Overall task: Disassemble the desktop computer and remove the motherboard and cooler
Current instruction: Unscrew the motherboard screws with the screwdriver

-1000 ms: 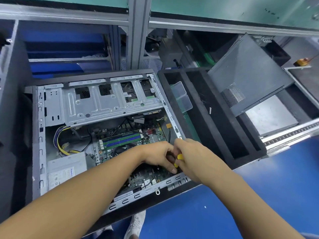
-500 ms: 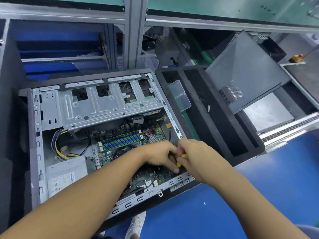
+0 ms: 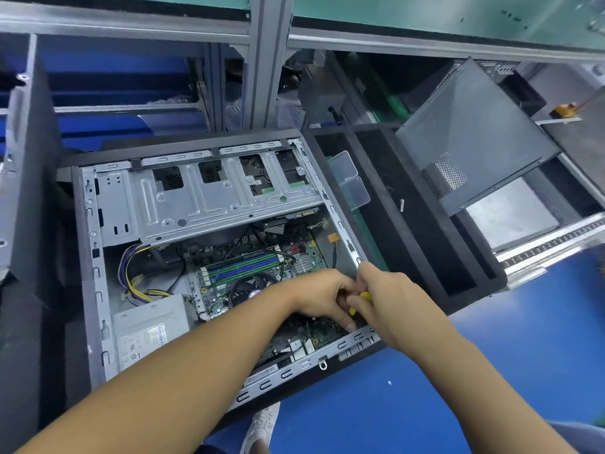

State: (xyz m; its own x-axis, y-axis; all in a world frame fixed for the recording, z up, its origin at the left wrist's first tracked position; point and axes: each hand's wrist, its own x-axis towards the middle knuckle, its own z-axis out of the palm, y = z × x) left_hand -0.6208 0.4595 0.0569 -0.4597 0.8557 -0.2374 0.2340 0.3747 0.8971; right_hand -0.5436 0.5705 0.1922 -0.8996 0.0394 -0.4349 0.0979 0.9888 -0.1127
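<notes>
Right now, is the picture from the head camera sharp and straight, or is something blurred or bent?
Head view: the wide lens slightly bends the shelf rail at the top; the motherboard and left hand look fairly sharp; light is even, with no hard glare on the computer case.

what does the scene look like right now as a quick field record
case: computer case lying open on its side
side panel: side panel off, set tilted to the right
motherboard: motherboard in place inside the case
cooler: cooler fan on the board, beside the memory sticks
power supply: power supply in the near-left corner
right hand: right hand grips a yellow-handled tool near the case's near-right corner
left hand: left hand with fingers curled against the tool; exact hold hidden
tool tip: hidden by the hands
</notes>
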